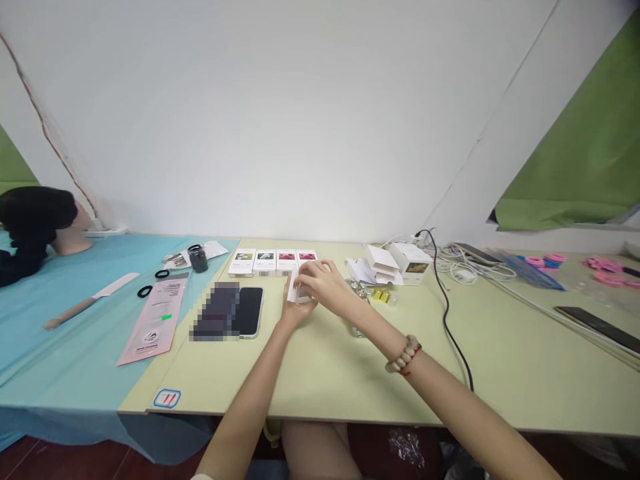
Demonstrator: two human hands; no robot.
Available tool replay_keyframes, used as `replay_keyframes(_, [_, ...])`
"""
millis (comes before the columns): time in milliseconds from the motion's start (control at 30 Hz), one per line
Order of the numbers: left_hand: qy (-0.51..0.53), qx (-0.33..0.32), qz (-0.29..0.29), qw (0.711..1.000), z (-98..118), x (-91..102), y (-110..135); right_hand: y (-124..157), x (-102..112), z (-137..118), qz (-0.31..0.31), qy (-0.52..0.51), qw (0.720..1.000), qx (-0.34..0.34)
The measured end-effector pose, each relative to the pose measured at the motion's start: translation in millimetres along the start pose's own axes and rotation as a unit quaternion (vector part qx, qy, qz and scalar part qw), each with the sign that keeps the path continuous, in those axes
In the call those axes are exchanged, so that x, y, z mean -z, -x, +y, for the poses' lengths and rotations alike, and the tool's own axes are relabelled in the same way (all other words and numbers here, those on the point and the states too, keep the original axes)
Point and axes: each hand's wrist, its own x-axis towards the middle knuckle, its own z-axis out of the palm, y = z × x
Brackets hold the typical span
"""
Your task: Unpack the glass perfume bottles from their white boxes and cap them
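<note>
A small white box (293, 288) is upright in my left hand (296, 312), whose fingers wrap round it just above the table. My right hand (330, 288) reaches over the box from the right, its fingers bent down at the box's top end. What those fingertips pinch is hidden. Behind the hands stands a row of several small white boxes (265, 261) with coloured flower pictures. Right of my right hand lie small yellow pieces (383, 295) in clear plastic and some shiny clear items (357, 288), partly covered by the wrist.
Opened white cartons (384, 260) stand at the back right, with a black cable (443, 300) and tangled white cables (457, 270) beyond. Left are a phone (250, 312), a pink packet (155, 323), a knife (93, 300), a dark jar (198, 259) and a mannequin head (65, 220).
</note>
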Motion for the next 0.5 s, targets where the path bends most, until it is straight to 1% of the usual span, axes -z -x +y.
replay_keyframes(33, [0.018, -0.049, -0.028, 0.998, 0.3, 1.9, 0.6, -1.9, -0.9, 4.2, 0.005, 0.024, 1.0, 0.016])
replay_keyframes(100, [0.034, -0.153, -0.069, 0.985, -0.1, 5.8, 0.8, -4.6, -1.3, 10.9, 0.008, 0.06, 0.997, 0.055])
replay_keyframes(133, [0.028, -0.202, -0.079, 0.976, -0.8, 7.7, 0.2, -5.2, -0.3, 13.4, 0.007, 0.073, 0.995, 0.074])
replay_keyframes(167, [0.013, -0.23, -0.073, 0.97, -1.7, 9.4, -0.7, -5.5, 1.7, 15.5, 0.007, 0.084, 0.993, 0.088])
replay_keyframes(233, [-0.025, -0.25, -0.052, 0.967, -3.3, 12.2, -3.2, -5.5, 8.8, 19.7, 0.015, 0.094, 0.99, 0.102])
replay_keyframes(333, [-0.037, -0.253, -0.026, 0.967, -4.5, 14.3, -6.9, -4.8, 25.4, 29.4, 0.054, 0.093, 0.99, 0.088])
replay_keyframes(400, [-0.047, -0.255, -0.015, 0.966, -4.8, 14.5, -8.1, -3.5, 38.0, 39.2, 0.079, 0.086, 0.991, 0.062])
replay_keyframes(500, [-0.07, -0.246, -0.005, 0.967, -6.8, 13.6, -8.8, 1.1, 56.5, 58.9, 0.113, 0.051, 0.992, -0.008])
